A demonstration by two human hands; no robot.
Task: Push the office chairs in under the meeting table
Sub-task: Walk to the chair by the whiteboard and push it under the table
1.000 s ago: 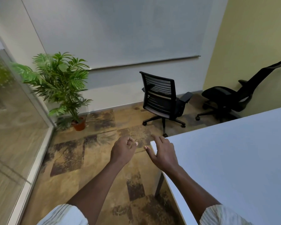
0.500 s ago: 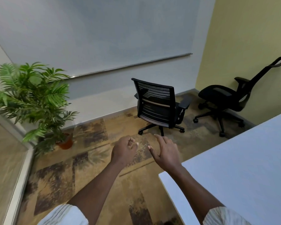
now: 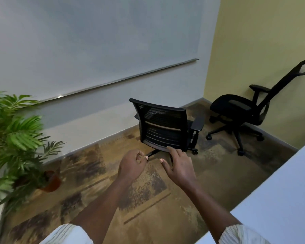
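From the head view, we are holding our left hand (image 3: 131, 165) loosely curled and our right hand (image 3: 180, 166) spread, both empty, in front of the near chair (image 3: 163, 126); the far chair (image 3: 243, 110) is standing cornerward, both apart from the table (image 3: 278, 199).

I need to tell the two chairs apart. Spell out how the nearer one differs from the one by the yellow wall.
The nearer chair has a low, slatted, upright back turned toward the camera; the corner chair has a tall back leaning far rearward, topped by a loop headrest. The nearer stands mid-floor, the corner chair against the yellow wall. Both are black, armed, on castors, and away from the table.
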